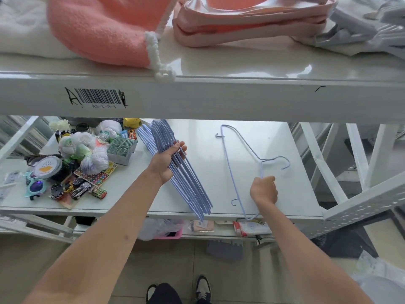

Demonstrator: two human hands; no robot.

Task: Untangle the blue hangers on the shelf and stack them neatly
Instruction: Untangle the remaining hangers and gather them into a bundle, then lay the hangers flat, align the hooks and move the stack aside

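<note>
A bundle of several blue wire hangers (190, 187) runs diagonally across the middle of the white shelf (203, 150), from the back down past the front edge. My left hand (167, 162) grips the bundle near its middle, fingers curled over the wires. One single blue hanger (232, 172) lies flat to the right, its hook pointing right. My right hand (264, 189) pinches this single hanger at the neck below the hook.
A pile of small goods sits on the shelf's left: toy cars (76, 189), sunglasses (35, 186), netted balls (87, 150), a card box (121, 149). The upper shelf beam (197, 97) overhangs, carrying pink textiles (105, 27). A slanted rack frame (359, 202) stands at right.
</note>
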